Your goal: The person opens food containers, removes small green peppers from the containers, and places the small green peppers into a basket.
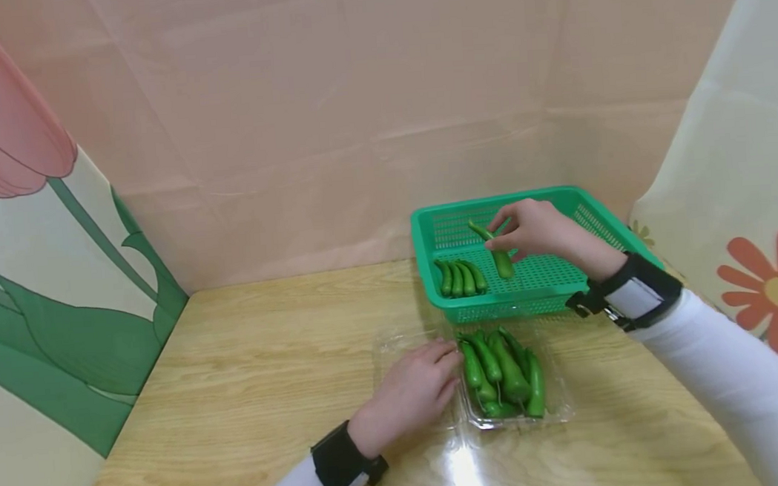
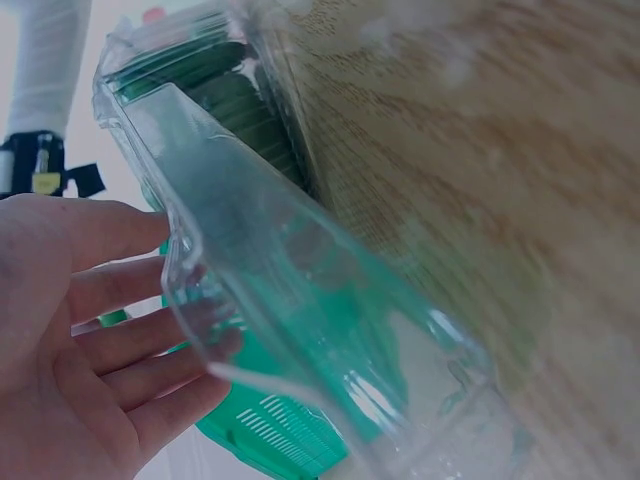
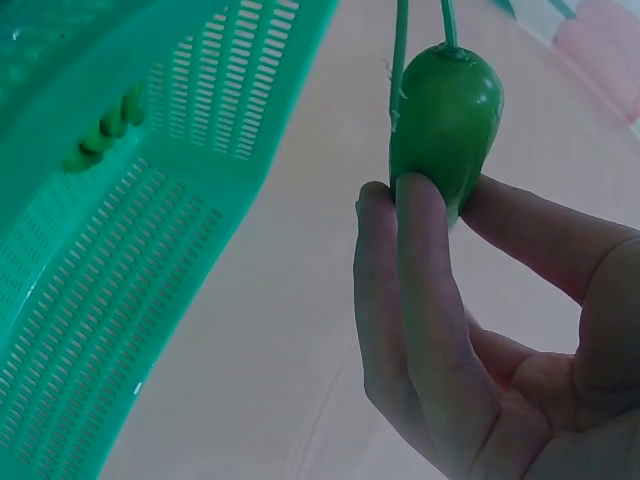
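My right hand [image 1: 537,228] pinches a green chili pepper [image 1: 502,263] between thumb and fingers above the green plastic basket [image 1: 539,292]. In the right wrist view, two thin stems rise at the top of the held pepper [image 3: 450,110]. Several green peppers [image 1: 461,279] lie side by side at the basket's left end. My left hand [image 1: 416,387] is at the left edge of a clear plastic clamshell box [image 1: 560,409], fingers extended and fingertips at its plastic edge [image 2: 190,290]. More green peppers [image 1: 503,366] are heaped in the box.
The box's clear lid [image 1: 385,347] is folded out to the left, partly beneath my left hand. All of this stands on a wood-grain table [image 1: 263,369]. A pink sheet [image 1: 275,131] hangs behind, with flower-printed sheets at both sides. The box sits just in front of the basket.
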The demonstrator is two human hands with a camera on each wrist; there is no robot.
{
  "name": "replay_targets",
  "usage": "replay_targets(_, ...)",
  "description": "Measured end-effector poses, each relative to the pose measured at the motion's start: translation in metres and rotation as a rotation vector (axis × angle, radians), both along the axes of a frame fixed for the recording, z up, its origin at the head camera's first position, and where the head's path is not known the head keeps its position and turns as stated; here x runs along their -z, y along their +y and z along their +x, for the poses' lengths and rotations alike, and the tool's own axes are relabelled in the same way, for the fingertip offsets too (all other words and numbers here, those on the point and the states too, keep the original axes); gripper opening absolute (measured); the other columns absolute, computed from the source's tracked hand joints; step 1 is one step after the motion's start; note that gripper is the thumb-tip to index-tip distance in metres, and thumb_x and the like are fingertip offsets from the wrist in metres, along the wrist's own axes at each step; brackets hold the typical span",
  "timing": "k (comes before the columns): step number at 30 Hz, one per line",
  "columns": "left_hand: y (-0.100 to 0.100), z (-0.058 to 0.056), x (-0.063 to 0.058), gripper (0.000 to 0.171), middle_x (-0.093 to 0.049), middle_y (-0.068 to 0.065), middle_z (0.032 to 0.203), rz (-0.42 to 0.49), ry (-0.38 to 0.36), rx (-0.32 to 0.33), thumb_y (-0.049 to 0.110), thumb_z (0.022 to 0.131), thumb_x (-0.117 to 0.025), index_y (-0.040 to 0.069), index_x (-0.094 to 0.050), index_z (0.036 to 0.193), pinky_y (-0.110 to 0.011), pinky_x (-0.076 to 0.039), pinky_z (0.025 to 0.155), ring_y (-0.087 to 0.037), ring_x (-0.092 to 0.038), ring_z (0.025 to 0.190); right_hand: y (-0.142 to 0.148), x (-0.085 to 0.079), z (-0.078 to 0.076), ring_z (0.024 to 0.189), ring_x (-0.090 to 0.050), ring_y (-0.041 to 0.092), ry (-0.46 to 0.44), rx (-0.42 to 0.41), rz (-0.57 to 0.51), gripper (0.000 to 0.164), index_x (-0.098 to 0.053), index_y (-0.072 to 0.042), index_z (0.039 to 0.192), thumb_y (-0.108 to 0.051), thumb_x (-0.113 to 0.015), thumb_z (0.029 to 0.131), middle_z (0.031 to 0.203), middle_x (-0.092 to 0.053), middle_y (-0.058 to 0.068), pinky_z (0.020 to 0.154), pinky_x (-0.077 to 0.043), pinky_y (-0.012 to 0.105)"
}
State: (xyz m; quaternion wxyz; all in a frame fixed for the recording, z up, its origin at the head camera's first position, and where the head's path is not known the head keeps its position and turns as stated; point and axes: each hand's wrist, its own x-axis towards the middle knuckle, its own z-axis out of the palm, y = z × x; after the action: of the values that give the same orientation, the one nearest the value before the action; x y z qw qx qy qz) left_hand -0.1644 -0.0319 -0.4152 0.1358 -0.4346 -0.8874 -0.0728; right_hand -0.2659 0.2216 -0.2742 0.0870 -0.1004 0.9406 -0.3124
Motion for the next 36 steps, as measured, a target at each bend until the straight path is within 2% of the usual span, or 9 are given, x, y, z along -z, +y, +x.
replay_targets(8, 0.001, -0.001, 0.002, 0.036, -0.057, -0.009, 0.133, -0.005, 0.001, -0.002, 0.03, 0.093, -0.058, 0.012, -0.059, 0.124, -0.035, -0.043, 0.108, -0.025, -0.053, 0.125, 0.001, 0.003, -0.033, 0.072, -0.071, 0.023, -0.027, 0.03, -0.019, 0.048, -0.054, 0.005, 0.123, -0.026, -0.067, 0.088, 0.104, -0.067, 0.026, 0.064, -0.062, 0.034)
replay_targets(14, 0.001, -0.001, 0.002, 0.036, -0.057, -0.009, 0.133, -0.002, -0.001, -0.003, 0.029, 0.092, -0.059, 0.012, -0.059, 0.124, -0.035, -0.042, 0.108, -0.025, -0.053, 0.125, 0.0, 0.01, -0.054, 0.078, -0.071, 0.025, -0.073, 0.049, -0.041, 0.048, -0.052, 0.009, 0.125, -0.019, -0.067, 0.088, 0.108, -0.062, 0.029, 0.067, -0.062, 0.033)
replay_targets(21, 0.001, -0.001, 0.001, 0.035, -0.057, -0.009, 0.133, 0.004, -0.007, 0.0, 0.029, 0.092, -0.059, 0.012, -0.06, 0.123, -0.035, -0.044, 0.107, -0.025, -0.054, 0.124, -0.002, 0.016, -0.072, 0.093, -0.068, 0.035, -0.134, 0.091, -0.062, 0.049, -0.049, 0.011, 0.126, -0.016, -0.066, 0.088, 0.113, -0.06, 0.032, 0.078, -0.06, 0.041)
replay_targets(30, 0.002, -0.001, 0.001, 0.035, -0.057, -0.01, 0.133, -0.001, -0.004, 0.001, 0.029, 0.092, -0.059, 0.012, -0.06, 0.123, -0.036, -0.044, 0.107, -0.025, -0.053, 0.125, 0.001, 0.03, -0.092, 0.103, -0.061, 0.039, -0.184, 0.145, -0.073, 0.046, -0.048, 0.012, 0.127, -0.011, -0.064, 0.09, 0.117, -0.055, 0.031, 0.08, -0.06, 0.041)
replay_targets(31, 0.002, -0.001, 0.0, 0.035, -0.057, -0.01, 0.133, -0.001, -0.003, 0.001, 0.029, 0.092, -0.059, 0.012, -0.06, 0.123, -0.035, -0.044, 0.107, -0.025, -0.053, 0.125, 0.005, 0.035, -0.099, 0.099, -0.063, 0.037, -0.192, 0.148, -0.082, 0.047, -0.05, 0.012, 0.126, -0.012, -0.066, 0.089, 0.115, -0.057, 0.03, 0.078, -0.061, 0.04)
replay_targets(36, 0.003, -0.001, 0.001, 0.035, -0.058, -0.009, 0.132, 0.0, 0.012, 0.007, 0.029, 0.092, -0.059, 0.012, -0.06, 0.123, -0.035, -0.044, 0.107, -0.024, -0.054, 0.124, 0.009, 0.041, -0.105, 0.09, -0.066, 0.031, -0.216, 0.162, -0.08, 0.044, -0.054, 0.012, 0.122, -0.013, -0.066, 0.088, 0.108, -0.061, 0.028, 0.08, -0.06, 0.04)
